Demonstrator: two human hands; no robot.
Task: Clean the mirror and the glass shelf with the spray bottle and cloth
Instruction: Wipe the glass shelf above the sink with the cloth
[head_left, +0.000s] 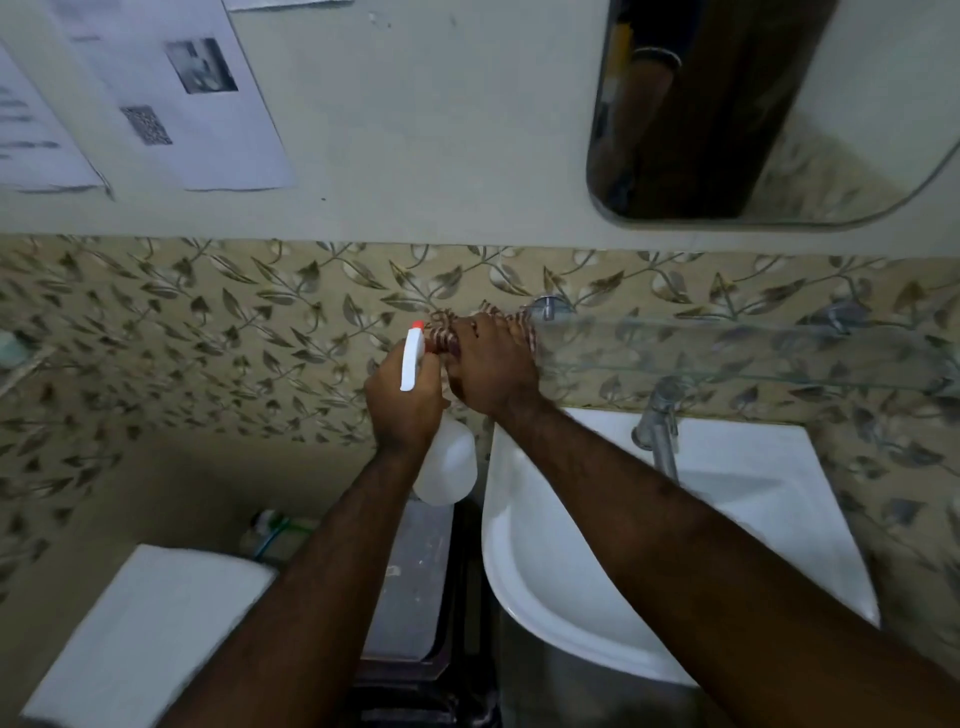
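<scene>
My left hand (402, 410) grips a white spray bottle (448, 460) by its neck; the red-tipped nozzle points up at the wall. My right hand (493, 366) presses a striped brown-and-white cloth (441, 332) against the left end of the glass shelf (727, 348), which runs to the right along the leaf-patterned tiles. The mirror (769, 109) hangs on the wall above the shelf, at the upper right. Most of the cloth is hidden under my right hand.
A white sink (769, 525) with a chrome tap (660, 426) stands under the shelf. A white toilet tank lid (145, 634) is at the lower left. Printed papers (171, 93) are stuck on the wall at the upper left. A metal shelf bracket (545, 306) sits by the cloth.
</scene>
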